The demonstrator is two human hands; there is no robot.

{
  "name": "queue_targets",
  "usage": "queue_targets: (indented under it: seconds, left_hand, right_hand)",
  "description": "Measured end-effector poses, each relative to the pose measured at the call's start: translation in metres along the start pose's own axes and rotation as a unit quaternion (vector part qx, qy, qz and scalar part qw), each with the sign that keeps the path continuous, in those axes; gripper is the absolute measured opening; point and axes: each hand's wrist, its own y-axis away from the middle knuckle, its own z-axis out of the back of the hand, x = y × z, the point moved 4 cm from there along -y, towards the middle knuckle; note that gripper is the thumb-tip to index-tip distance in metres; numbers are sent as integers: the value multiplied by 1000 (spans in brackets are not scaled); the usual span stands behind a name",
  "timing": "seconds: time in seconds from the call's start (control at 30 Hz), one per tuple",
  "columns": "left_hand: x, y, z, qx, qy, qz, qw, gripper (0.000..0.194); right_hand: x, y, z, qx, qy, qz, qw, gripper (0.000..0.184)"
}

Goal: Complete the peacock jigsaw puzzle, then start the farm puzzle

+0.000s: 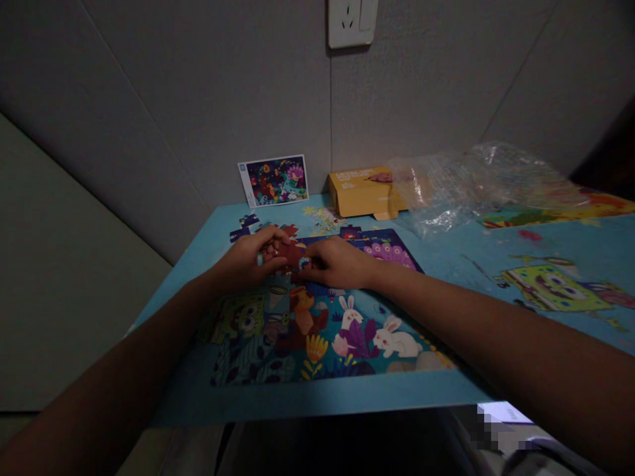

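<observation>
A partly built jigsaw puzzle (342, 330) with rabbits, flowers and a brown animal lies on the blue table (446, 390). My left hand (248, 259) and my right hand (337, 263) meet over its far edge. Both have their fingers pinched on a dark red clump of puzzle pieces (285, 253) held between them. Several loose pieces (245, 226) lie just beyond my left hand.
A reference picture card (274, 179) leans on the wall at the back. A yellow box (364, 192) sits beside it, with a crumpled clear plastic bag (476, 182) to the right. A wall socket (351, 21) is above. The table's left and front edges are close.
</observation>
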Motion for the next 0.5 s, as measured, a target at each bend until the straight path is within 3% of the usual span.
queue_targets:
  seconds: [0.13,0.33,0.5]
  left_hand:
    - [1,0,-1,7,-2,-3,1000,31]
    - [3,0,-7,76,17,19,997,35]
    - [-1,0,-6,77,2,16,997,36]
  right_hand:
    - [1,0,-1,5,13,-1,1000,20]
    - [2,2,0,-4,26,4,1000,23]
    - [3,2,0,1,24,-1,1000,21]
